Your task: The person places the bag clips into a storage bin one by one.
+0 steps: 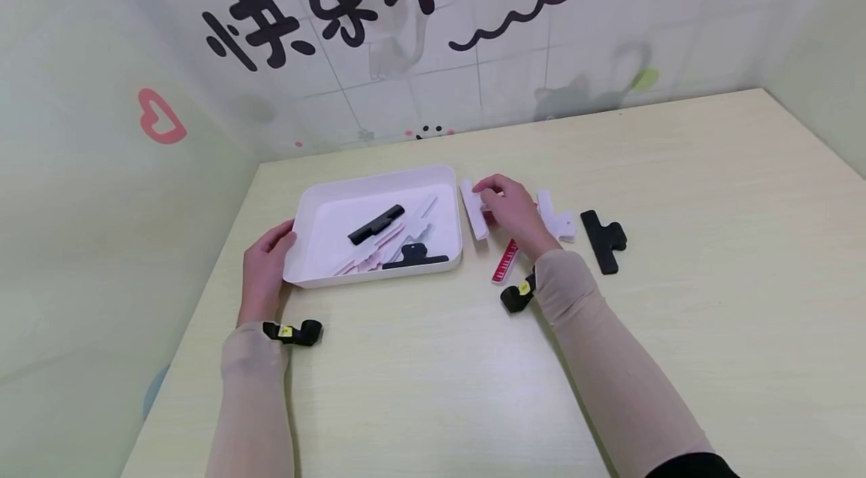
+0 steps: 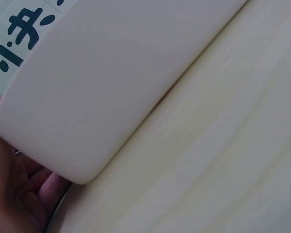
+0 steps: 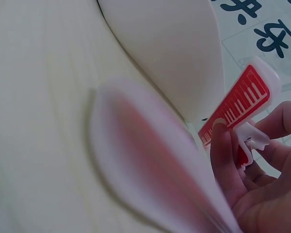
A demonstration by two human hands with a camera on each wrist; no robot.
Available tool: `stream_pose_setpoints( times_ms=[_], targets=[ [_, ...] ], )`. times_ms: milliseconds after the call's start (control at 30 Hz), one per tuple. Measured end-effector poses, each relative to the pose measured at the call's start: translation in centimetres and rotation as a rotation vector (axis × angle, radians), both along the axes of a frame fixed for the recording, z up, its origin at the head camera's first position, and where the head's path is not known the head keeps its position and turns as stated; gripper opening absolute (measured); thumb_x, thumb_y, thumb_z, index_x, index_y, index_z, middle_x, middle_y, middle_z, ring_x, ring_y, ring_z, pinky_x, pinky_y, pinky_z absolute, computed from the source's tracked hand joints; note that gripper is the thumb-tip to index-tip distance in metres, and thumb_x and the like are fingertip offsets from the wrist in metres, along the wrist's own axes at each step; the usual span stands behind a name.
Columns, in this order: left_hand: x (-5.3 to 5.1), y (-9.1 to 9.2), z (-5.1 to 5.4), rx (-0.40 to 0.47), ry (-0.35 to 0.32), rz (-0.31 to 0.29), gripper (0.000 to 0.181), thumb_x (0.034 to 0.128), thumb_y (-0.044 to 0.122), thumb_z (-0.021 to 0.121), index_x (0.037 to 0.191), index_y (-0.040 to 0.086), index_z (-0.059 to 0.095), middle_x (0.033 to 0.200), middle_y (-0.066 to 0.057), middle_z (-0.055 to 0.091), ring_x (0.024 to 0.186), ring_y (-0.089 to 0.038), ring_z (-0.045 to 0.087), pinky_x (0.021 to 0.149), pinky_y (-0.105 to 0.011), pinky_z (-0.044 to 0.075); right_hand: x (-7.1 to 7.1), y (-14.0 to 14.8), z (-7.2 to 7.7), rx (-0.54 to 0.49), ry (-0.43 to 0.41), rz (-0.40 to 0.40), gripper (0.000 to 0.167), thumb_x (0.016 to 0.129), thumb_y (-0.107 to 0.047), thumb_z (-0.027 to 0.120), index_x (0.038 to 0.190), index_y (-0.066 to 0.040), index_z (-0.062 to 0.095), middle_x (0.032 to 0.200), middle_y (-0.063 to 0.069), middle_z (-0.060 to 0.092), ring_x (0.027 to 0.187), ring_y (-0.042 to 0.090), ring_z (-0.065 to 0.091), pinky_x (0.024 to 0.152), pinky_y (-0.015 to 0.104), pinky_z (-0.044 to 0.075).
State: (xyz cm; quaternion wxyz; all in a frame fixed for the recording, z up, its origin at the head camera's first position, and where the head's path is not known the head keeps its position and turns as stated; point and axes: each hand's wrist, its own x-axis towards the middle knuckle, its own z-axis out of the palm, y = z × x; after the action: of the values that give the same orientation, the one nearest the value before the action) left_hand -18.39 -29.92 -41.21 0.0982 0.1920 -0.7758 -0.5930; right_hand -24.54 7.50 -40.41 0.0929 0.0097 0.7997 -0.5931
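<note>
At the left end of a shallow white tray (image 1: 372,280), my left hand (image 1: 265,267) grips the side, with fingers curled beneath the corner in the left wrist view. Several clips lie in the tray, among them a black clip (image 1: 414,256), a long black piece (image 1: 376,224) and white and pink ones. Just beyond the tray's right side, my right hand (image 1: 510,209) pinches a white bag clip (image 1: 474,209). The right wrist view shows the red, comb-like marked face of this bag clip (image 3: 242,102) between thumb and fingers.
Under the right wrist lies a red-and-white clip (image 1: 505,261). Right of the hand are a white clip (image 1: 558,222) and a black clip (image 1: 604,241). A printed wall covering (image 1: 406,87) rises behind the table (image 1: 419,388).
</note>
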Motion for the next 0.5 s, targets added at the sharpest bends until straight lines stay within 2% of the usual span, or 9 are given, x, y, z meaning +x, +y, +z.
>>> stream_pose_setpoints(
  times_ms=[233,500],
  targets=[
    [-0.01,0.01,-0.07,0.003,0.005,-0.003,0.04,0.0849,0.039,0.058,0.123,0.026,0.055,0.129,0.005,0.048,0.114,-0.012,0.043,0.091,-0.026,0.039,0.06,0.12,0.1,-0.072,0.009,-0.036,0.02,0.091,-0.025,0.043,0.105,-0.019,0.056,0.104,0.001,0.05,0.084,0.019,0.054,0.074,0.029,0.047],
    [0.09,0.02,-0.06,0.0,0.003,-0.004,0.04,0.0846,0.039,0.058,0.122,0.026,0.056,0.129,0.005,0.048,0.114,-0.012,0.043,0.089,-0.025,0.04,0.15,0.23,0.03,-0.203,0.051,-0.072,0.019,0.091,-0.022,0.043,0.103,-0.014,0.055,0.103,0.006,0.048,0.079,0.021,0.058,0.071,0.028,0.05]
  ],
)
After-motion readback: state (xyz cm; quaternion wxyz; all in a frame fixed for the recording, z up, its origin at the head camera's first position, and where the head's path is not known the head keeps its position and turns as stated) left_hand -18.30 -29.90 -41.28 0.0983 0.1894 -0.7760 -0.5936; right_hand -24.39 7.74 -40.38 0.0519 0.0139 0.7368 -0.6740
